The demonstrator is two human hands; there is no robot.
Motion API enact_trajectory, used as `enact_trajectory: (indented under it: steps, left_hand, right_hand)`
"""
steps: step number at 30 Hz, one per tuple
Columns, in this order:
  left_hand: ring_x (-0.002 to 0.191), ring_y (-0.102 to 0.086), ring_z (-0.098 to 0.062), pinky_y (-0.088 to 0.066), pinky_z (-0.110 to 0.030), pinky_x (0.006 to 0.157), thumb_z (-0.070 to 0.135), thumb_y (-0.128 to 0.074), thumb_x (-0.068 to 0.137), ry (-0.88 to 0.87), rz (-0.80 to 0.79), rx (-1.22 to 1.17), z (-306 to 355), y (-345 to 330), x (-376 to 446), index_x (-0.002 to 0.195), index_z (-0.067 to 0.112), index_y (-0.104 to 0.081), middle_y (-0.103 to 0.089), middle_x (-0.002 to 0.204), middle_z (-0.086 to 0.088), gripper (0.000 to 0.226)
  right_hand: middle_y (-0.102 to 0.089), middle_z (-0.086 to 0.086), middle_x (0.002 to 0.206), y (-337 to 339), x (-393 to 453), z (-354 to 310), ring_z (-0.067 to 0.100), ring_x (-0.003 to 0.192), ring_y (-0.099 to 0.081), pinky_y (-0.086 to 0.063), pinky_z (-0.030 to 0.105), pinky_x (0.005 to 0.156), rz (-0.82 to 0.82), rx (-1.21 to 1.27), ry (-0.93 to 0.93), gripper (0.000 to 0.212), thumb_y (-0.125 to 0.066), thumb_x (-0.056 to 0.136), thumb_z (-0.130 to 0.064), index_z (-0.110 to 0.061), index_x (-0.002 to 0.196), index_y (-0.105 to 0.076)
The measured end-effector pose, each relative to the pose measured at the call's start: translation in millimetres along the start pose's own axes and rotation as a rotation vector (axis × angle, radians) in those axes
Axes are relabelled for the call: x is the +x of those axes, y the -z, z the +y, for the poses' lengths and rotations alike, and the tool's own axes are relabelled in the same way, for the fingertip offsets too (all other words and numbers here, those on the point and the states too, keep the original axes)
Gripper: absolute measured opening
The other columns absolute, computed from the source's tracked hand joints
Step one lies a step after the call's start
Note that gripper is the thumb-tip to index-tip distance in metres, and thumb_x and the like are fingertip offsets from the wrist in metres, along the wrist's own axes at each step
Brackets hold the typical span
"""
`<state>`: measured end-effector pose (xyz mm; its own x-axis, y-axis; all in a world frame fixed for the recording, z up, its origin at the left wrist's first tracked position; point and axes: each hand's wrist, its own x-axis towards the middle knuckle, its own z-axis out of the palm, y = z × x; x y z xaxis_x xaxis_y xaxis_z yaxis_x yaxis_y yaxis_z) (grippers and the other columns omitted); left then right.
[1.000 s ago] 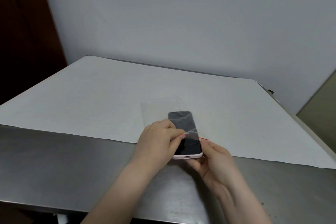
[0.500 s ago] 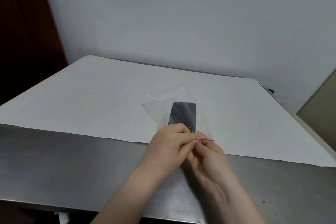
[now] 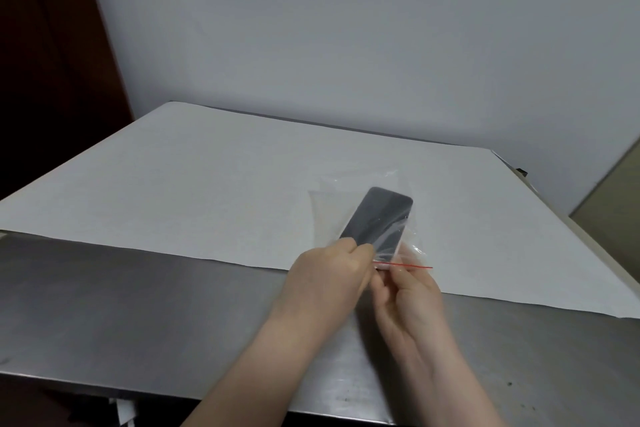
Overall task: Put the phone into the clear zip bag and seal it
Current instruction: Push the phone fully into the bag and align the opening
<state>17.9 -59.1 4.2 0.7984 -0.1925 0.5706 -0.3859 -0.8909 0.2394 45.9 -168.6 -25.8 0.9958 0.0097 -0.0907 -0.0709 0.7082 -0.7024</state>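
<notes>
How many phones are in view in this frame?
1. The phone sits inside the clear zip bag, above the white paper; the left hand and right hand pinch the bag's red-lined mouth. Its lower end is hidden by the hands.

A single head-worn camera looks forward and down from the person's side of the metal table (image 3: pixel 138 305), close above its near edge. It faces the grey wall (image 3: pixel 346 45) beyond, with both forearms entering from the bottom of the view.

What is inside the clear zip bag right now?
The phone, dark screen up, lies inside the clear zip bag. Its near end is hidden by the left hand and right hand.
</notes>
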Motion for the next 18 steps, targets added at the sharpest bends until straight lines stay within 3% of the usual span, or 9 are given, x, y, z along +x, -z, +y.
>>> enact_trajectory:
  steps: [2, 4, 6, 9, 12, 14, 18]
  left_hand:
    - [0.039, -0.054, -0.022, -0.038, -0.023, 0.03, 0.021, -0.065, 0.069, -0.037, -0.034, 0.032, 6.5, -1.0, -1.1, 0.059, 0.016, -0.061, -0.056, 0.05, -0.001, 0.011]
    - [0.042, -0.054, -0.017, -0.037, -0.023, 0.033, 0.023, -0.069, 0.065, -0.056, -0.053, 0.039, 11.6, -3.4, -1.4, 0.058, 0.019, -0.062, -0.057, 0.05, 0.001, 0.01]
    - [0.049, -0.054, -0.015, -0.039, -0.023, 0.039, 0.024, -0.068, 0.066, -0.056, -0.032, 0.027, 15.4, -5.4, -1.1, 0.064, 0.022, -0.066, -0.058, 0.054, 0.004, 0.003]
    - [0.057, -0.055, -0.016, -0.041, -0.023, 0.045, 0.02, -0.065, 0.072, -0.054, 0.001, -0.057, 16.2, -8.9, 0.6, 0.072, 0.022, -0.07, -0.062, 0.063, 0.005, 0.005]
    - [0.057, -0.057, -0.02, -0.046, -0.026, 0.042, 0.02, -0.049, 0.084, -0.074, -0.03, -0.089, 14.4, -9.4, -0.1, 0.084, 0.019, -0.071, -0.063, 0.066, 0.001, 0.022]
    - [0.065, -0.059, -0.024, -0.051, -0.032, 0.048, 0.017, -0.049, 0.087, -0.094, -0.068, -0.129, 11.9, -10.2, -1.2, 0.095, 0.017, -0.07, -0.065, 0.073, -0.004, 0.022]
    - [0.072, -0.06, -0.03, -0.053, -0.042, 0.054, 0.012, -0.05, 0.087, -0.118, -0.098, -0.151, 5.9, -11.2, 1.0, 0.098, 0.012, -0.069, -0.067, 0.082, -0.009, 0.021]
  right_hand:
    - [-0.059, 0.006, 0.064, 1.3, 1.3, -2.8, 0.009, 0.056, -0.054, -0.048, 0.014, 0.049, -0.037, -0.018, 0.004, 0.042, -0.026, 0.08, 0.022, 0.0, 0.097, -0.057]
    - [-0.059, 0.003, 0.057, 1.1, 1.7, -4.6, 0.008, 0.054, -0.056, -0.048, 0.015, 0.05, -0.108, -0.032, -0.025, 0.04, -0.027, 0.076, 0.022, -0.002, 0.089, -0.055]
    - [-0.056, 0.004, 0.06, 1.8, 1.2, -3.4, 0.011, 0.058, -0.056, -0.05, 0.019, 0.055, -0.166, -0.02, -0.086, 0.033, -0.029, 0.08, 0.015, -0.004, 0.082, -0.056]
    - [-0.049, 0.0, 0.057, 3.7, 1.9, 0.4, 0.007, 0.054, -0.052, -0.047, 0.017, 0.05, -0.204, 0.047, -0.14, 0.041, -0.03, 0.085, 0.007, -0.014, 0.061, -0.056]
    - [-0.047, 0.003, 0.06, 1.2, 8.0, -2.6, 0.01, 0.055, -0.049, -0.047, 0.018, 0.052, -0.208, 0.037, -0.145, 0.035, -0.03, 0.089, 0.004, -0.013, 0.068, -0.052]
    - [-0.043, 0.005, 0.061, 1.5, 14.6, -5.3, 0.011, 0.053, -0.047, -0.045, 0.017, 0.051, -0.13, -0.018, -0.131, 0.031, -0.028, 0.093, 0.003, -0.012, 0.073, -0.047]
    - [-0.042, 0.005, 0.054, 3.1, 24.7, -4.4, 0.01, 0.047, -0.046, -0.045, 0.017, 0.047, -0.029, 0.005, -0.136, 0.03, -0.03, 0.097, -0.003, -0.012, 0.071, -0.041]
